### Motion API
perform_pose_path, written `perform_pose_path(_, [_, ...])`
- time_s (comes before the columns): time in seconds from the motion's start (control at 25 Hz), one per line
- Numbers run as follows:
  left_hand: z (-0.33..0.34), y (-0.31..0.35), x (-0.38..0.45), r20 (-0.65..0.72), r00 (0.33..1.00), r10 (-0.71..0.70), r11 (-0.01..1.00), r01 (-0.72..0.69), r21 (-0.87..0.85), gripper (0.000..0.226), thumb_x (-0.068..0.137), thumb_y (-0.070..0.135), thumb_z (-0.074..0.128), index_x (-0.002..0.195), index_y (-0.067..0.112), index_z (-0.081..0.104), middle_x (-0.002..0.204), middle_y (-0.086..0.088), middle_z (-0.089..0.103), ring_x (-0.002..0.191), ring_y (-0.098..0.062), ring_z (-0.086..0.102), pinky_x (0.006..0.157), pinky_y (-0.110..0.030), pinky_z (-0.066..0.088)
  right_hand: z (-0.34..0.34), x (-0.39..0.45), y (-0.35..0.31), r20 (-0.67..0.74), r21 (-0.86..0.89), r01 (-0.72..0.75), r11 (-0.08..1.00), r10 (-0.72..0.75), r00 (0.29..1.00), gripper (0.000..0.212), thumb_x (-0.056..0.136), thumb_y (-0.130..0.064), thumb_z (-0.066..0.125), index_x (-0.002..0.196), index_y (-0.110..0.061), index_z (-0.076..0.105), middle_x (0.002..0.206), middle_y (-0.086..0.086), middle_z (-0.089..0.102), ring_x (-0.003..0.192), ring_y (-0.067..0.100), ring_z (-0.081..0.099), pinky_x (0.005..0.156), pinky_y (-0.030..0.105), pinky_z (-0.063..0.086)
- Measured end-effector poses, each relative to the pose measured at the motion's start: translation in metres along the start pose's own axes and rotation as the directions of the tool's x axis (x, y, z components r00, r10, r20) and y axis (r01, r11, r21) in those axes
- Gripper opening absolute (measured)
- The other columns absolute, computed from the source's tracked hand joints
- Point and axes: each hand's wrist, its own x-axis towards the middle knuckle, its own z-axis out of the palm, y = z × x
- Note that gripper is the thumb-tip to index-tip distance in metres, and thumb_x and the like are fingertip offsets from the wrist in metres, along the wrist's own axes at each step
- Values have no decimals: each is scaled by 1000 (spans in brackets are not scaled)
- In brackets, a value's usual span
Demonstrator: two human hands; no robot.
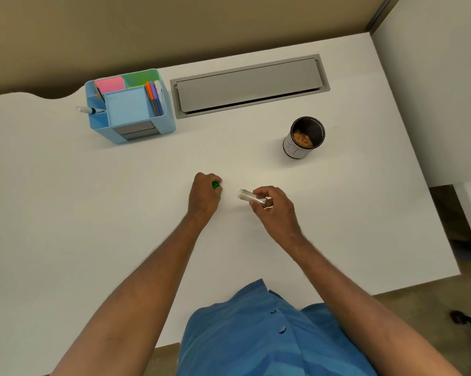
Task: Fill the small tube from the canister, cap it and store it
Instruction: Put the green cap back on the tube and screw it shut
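Tube-filling looks barely begun, judging by how things sit on the white desk (pixel 66 213). Far left, at the back, stands a blue desk organiser (pixel 129 107) with sticky notes and pens in its compartments and a marker (pixel 86 110) poking out of its left side; it seems the likely place to store the tube later, which would explain why it waits within reach. Just right of it a grey cable hatch (pixel 249 85) lies flush in the desktop.

Nearer the person, the left hand (pixel 204 198) is curled shut around a small green cap (pixel 216 185), keeping it out of the way but ready. A clear gap separates it from the right hand (pixel 273 206), whose fingers pinch the small clear tube (pixel 252 196), held nearly level with its open mouth pointing left (it looks empty, though I can't be sure).

Further right and back, well apart from both hands, the open canister (pixel 304 138) stands upright, with orange-tan bits visible inside.
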Motion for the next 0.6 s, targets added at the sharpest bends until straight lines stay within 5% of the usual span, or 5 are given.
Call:
perform_pose_path(0.12, [-9, 3, -17, 47, 972, -230, 869, 226, -440, 33, 90, 6, 68, 122, 12, 69, 111, -8, 65, 95, -19, 63, 91, -28, 51, 10, -7, -6, 12, -13, 8, 1000, -8, 1000, 22, 88, -15, 75, 109, -21, 68, 108, -5, 66, 86, 0, 61, 71, 7, 48])
perform_pose_path(0.24, [-23, -1, -40, 246, 935, -256, 426, 338, -839, 35, 91, -6, 63, 126, -2, 64, 92, -7, 66, 87, -18, 66, 93, -32, 59, 20, -14, -14, 17, -8, 25, 1000, -25, 1000, 22, 88, -15, 75, 109, -20, 68, 108, -5, 66, 85, 0, 61, 71, 8, 48])
perform_pose_path(0.36, [-37, -10, -62, 356, 901, -248, 9, 370, -929, 21, 89, -8, 65, 109, -5, 71, 90, -12, 74, 88, -23, 74, 82, -32, 63, 31, -25, -26, 28, -2, 85, 996, -85, 996, 22, 88, -16, 74, 108, -21, 68, 107, -6, 66, 84, 2, 61, 71, 9, 48])
perform_pose_path(0.44, [-42, -14, -73, 386, 891, -239, -76, 379, -922, 16, 88, -6, 67, 103, -4, 72, 92, -13, 77, 89, -25, 77, 78, -31, 63, 37, -31, -33, 36, 1, 114, 993, -114, 993, 21, 89, -17, 73, 109, -22, 67, 107, -6, 65, 84, 3, 62, 70, 10, 49])
perform_pose_path(0.6, [-53, -21, -91, 381, 900, -215, -31, 383, -923, 19, 90, 1, 69, 108, -1, 72, 101, -15, 79, 95, -25, 77, 82, -31, 63, 48, -41, -46, 50, -22, 151, 988, -150, 987, 23, 91, -16, 72, 112, -21, 66, 109, -7, 64, 85, 6, 63, 70, 13, 51])
